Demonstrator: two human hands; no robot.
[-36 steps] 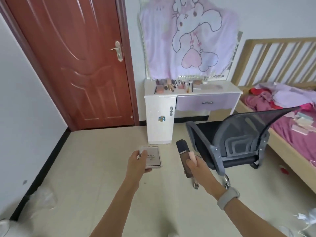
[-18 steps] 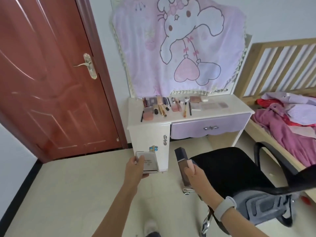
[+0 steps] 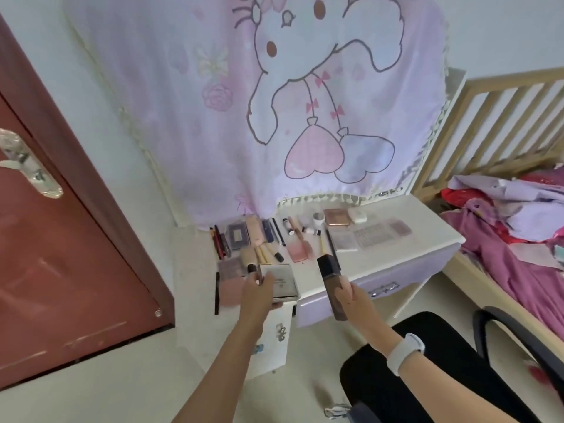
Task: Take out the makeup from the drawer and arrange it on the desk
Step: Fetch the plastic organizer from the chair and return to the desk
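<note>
Where floor lay before, both hands now over the desk, left hand gripping compact, right hand bottle.

- Silver square compact: held flat over the desk's front edge, at 7 o'clock.
- Dark brown foundation bottle: black cap up, tilted, at 6 o'clock.
- Makeup spread: brushes, pencils, palettes across the desk.
- Lilac drawer: closed.

Both arms outstretched, left hand gripping, right hand gripping
</note>
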